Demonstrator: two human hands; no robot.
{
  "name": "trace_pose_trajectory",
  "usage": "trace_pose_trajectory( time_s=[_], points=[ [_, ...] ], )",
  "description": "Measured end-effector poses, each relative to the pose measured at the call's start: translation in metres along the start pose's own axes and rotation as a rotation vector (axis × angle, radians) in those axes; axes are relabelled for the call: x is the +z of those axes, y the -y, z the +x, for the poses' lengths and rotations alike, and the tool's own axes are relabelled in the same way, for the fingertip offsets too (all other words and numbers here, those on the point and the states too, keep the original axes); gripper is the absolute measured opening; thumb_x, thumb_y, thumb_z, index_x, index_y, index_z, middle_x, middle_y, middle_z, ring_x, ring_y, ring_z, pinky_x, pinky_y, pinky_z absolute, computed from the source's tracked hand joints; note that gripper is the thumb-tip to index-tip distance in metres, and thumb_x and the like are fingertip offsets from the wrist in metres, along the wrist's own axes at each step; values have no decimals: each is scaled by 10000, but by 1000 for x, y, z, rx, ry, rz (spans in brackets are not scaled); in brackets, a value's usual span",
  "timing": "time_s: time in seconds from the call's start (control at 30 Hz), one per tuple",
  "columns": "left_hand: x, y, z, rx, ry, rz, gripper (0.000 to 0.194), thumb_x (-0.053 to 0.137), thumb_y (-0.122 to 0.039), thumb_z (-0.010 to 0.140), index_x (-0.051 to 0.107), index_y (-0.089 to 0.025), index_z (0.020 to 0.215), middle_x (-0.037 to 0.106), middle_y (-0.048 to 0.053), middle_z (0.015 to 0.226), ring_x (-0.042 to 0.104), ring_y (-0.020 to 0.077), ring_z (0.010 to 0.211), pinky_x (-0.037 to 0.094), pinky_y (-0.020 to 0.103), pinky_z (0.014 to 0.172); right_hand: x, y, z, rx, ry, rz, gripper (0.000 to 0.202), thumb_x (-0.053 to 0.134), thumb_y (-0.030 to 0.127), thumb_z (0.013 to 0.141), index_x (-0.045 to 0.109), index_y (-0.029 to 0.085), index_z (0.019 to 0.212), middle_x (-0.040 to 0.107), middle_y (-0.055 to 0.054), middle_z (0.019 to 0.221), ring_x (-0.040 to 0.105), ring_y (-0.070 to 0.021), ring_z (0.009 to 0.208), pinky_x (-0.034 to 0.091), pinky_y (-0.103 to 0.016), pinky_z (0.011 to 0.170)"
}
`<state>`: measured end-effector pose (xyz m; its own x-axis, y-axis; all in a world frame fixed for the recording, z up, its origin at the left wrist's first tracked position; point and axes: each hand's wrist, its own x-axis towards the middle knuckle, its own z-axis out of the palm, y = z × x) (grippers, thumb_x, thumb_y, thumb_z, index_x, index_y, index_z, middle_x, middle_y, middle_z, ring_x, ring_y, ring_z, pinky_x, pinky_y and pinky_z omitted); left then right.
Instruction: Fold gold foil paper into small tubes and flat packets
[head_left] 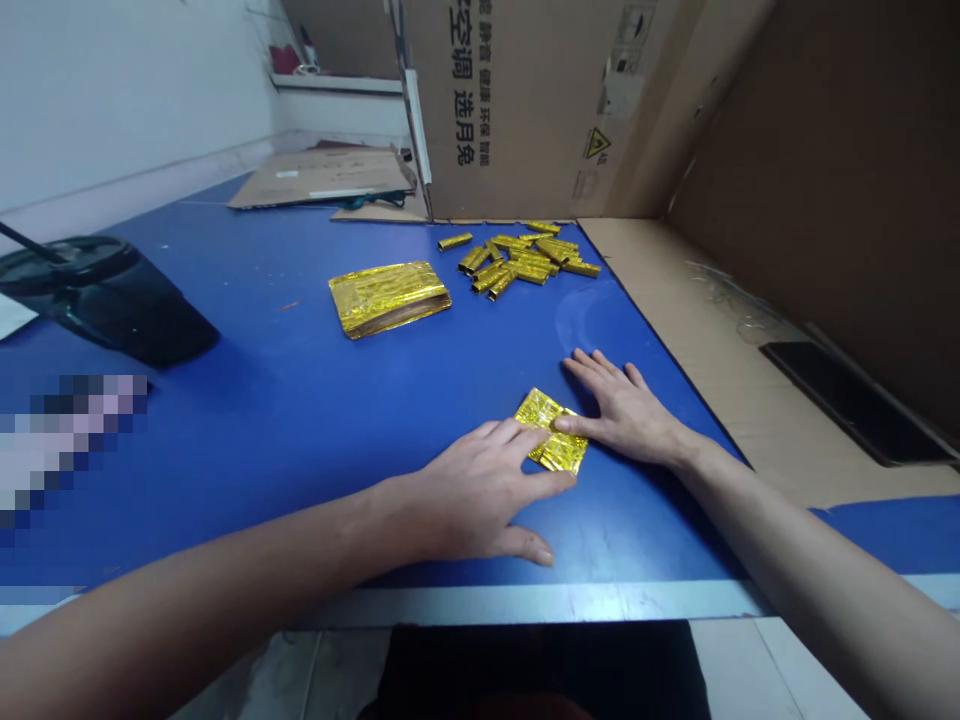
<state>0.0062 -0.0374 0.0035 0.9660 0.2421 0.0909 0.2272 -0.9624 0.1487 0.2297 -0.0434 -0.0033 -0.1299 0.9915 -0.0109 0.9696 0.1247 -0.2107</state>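
Observation:
A piece of shiny gold foil paper (564, 457) lies partly folded on the blue table near its front edge. My left hand (487, 490) rests over its left side, fingers spread, with the fingertips on the foil. From the right, my right hand (626, 408) lies flat on the table, and its thumb presses on the foil; its other fingers are stretched out beyond it. Farther back sits a flat stack of gold foil sheets (390, 292). To the right of that stack is a loose pile of small folded gold foil pieces (529, 257).
A dark tumbler with a straw (127, 300) stands at the left. Flattened cardboard (322, 178) lies at the back left. A large cardboard box (540, 110) walls off the back and right. A black phone-like slab (855, 400) rests on cardboard at the right.

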Motion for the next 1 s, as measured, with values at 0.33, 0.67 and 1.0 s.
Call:
trace_pose_trajectory(
  time_s=[0.33,0.67,1.0],
  points=[
    [2,-1,0,-3,-31,6,629,440,-655,708,472,-261,1198,443,162,1185,443,315,1024,360,436,834,3,-4,3,52,-73,15,825,354,680,728,269,150,1355,256,-125,1418,166,-290,1306,142,-553,1015],
    [6,-5,0,-4,-80,-42,648,442,-634,726,462,-218,1222,352,195,1306,301,354,1214,272,490,945,9,7,11,69,-78,-60,823,296,702,732,296,151,1344,241,-122,1425,154,-299,1308,156,-572,1002],
    [8,-6,-3,-44,-5,-94,670,429,-615,751,389,-212,1285,298,188,1365,260,348,1257,245,477,990,9,6,12,69,-60,-66,806,292,691,742,294,156,1345,227,-114,1431,137,-296,1312,151,-566,1004]
  ],
)
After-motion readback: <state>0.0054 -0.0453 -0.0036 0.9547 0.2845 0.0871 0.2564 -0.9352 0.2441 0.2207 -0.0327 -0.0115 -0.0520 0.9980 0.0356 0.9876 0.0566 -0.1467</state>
